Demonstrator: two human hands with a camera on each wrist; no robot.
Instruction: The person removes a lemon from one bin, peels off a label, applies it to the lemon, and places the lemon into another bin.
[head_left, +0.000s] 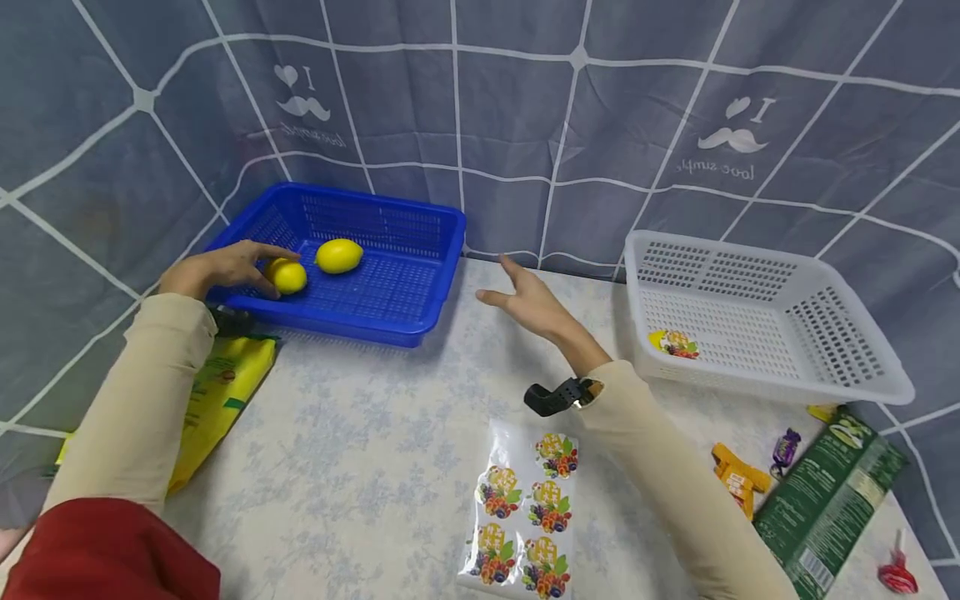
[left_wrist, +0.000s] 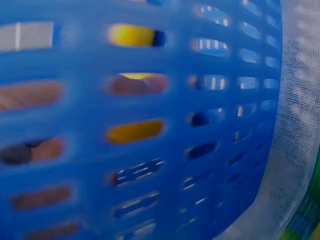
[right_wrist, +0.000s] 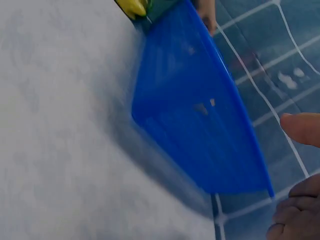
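In the head view my left hand point(head_left: 225, 265) reaches over the near left rim of the blue basket point(head_left: 375, 329), its thumb and fingers round a lemon point(head_left: 288, 276). A second lemon point(head_left: 340, 256) lies beside it in the basket. Through the basket's slots, the left wrist view shows bits of yellow point(left_wrist: 131, 35) and of the hand. To the right of the blue basket, my right hand point(head_left: 534, 302) is held over the table with thumb and fingers apart and nothing in it. Its thumb point(right_wrist: 301, 129) shows in the right wrist view.
A white basket point(head_left: 757, 379) at the right holds a yellow item bearing a fruit sticker point(head_left: 678, 344). The sticker sheet point(head_left: 510, 442) lies front centre. Right of it are orange wrappers point(head_left: 738, 479), a purple candy point(head_left: 785, 450), a green packet point(head_left: 828, 500) and a red lollipop point(head_left: 897, 575). A yellow bag point(head_left: 225, 400) lies left.
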